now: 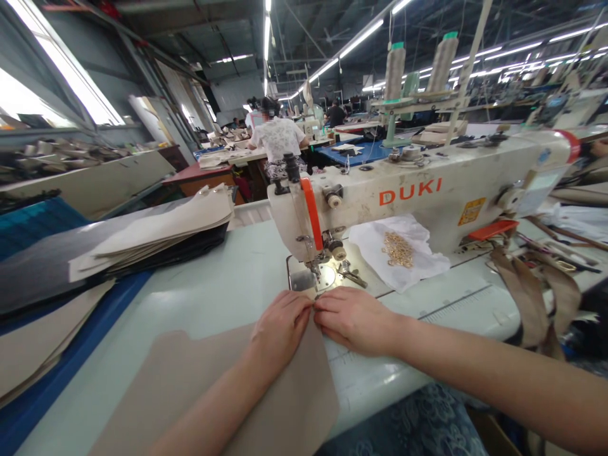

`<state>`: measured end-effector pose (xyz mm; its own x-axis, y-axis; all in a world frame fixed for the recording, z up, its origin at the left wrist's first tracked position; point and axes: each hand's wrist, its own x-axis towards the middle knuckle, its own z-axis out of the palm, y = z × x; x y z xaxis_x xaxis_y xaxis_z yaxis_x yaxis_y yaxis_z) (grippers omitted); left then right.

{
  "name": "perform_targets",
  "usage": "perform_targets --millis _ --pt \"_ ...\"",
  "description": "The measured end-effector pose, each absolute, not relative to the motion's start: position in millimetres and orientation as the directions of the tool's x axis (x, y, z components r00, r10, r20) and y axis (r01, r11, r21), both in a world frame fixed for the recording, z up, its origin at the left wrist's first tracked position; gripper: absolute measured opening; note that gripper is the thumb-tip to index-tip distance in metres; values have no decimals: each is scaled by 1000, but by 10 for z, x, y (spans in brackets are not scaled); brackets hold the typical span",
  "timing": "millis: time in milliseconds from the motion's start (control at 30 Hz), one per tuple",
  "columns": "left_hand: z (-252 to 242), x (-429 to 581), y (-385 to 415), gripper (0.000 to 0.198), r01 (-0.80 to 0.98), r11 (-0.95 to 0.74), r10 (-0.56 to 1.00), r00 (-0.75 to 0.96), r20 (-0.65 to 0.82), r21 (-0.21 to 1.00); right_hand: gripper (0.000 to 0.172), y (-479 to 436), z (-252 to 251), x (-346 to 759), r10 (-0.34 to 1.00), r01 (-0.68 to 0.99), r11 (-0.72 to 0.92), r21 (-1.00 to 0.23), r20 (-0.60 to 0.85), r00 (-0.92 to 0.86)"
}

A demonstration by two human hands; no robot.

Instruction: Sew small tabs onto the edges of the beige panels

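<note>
Both left hand [280,326] and right hand [354,322] had fingers pinched on a beige panel [301,386] spread toward the bench [237,272]'s near edge; uneven pulling could have skewed it.

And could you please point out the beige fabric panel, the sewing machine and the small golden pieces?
Beige fabric panel [190,367], head view: flat left part.
Sewing machine [411,192], head view: its lettered arm.
Small golden pieces [398,249], head view: middle of pile.

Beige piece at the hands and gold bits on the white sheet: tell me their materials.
Beige piece: perhaps coated fabric or leather-like sheet, matte; it looks plain, with no weave discernible.
Gold bits: probably metal, shiny; their yellow glints suggest it, though gold-toned plastic is possible.
</note>
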<state>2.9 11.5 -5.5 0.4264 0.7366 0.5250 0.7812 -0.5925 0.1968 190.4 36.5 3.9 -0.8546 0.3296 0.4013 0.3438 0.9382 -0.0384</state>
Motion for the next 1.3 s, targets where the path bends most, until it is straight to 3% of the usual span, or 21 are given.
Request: perform_targets --millis 500,733,1300 --pt "-34 13 54 18 750 -602 748 407 524 276 13 431 22 1875 292 333 941 65 344 -893" --pt "-79 76 285 17 742 -627 713 425 558 236 9 610 68 1957 311 354 930 104 295 -904" --pt "-126 30 594 20 770 -608 703 411 580 192 9 899 -32 1949 321 358 932 46 352 -879"
